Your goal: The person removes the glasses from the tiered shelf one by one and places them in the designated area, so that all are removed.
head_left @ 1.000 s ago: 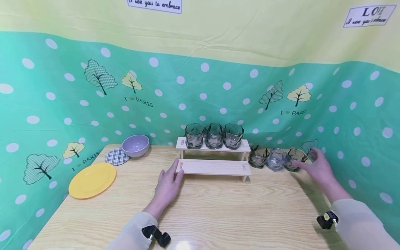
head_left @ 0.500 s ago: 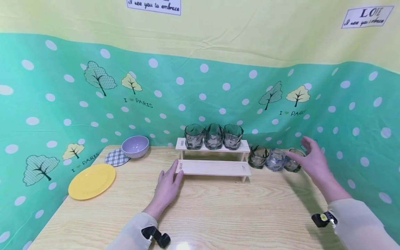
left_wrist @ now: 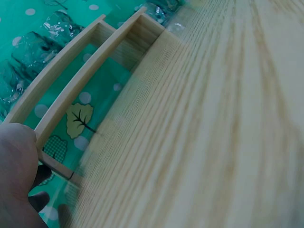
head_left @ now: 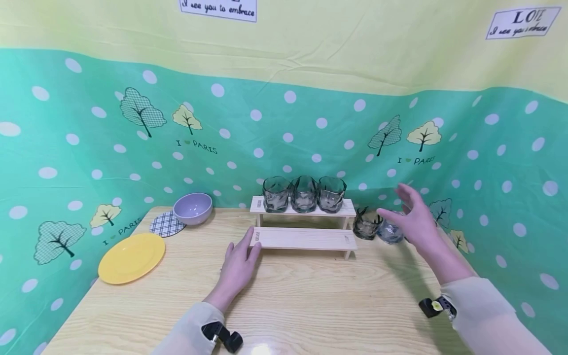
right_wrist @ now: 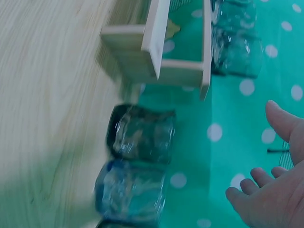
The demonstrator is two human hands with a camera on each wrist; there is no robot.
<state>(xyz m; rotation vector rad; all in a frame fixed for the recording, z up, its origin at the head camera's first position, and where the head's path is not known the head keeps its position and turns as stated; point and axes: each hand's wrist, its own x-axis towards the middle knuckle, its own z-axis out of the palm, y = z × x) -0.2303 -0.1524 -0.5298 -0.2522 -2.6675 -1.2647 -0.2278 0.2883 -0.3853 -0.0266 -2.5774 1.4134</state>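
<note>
Lower centre of the frame, the left hand (head_left: 237,266) lies flat on the bench (head_left: 310,301), fingers straight, touching the wooden rack (head_left: 303,237). Centre right, the right hand (head_left: 414,222) hovers spread above the blue glass (head_left: 390,230).

Both my arms in loose, pale cream sleeves, slightly sheer. Small black camera clipped at each wrist; the right one carries a yellow dot. My left hand (head_left: 237,266) and right hand (head_left: 414,222) bare, no rings.
</note>
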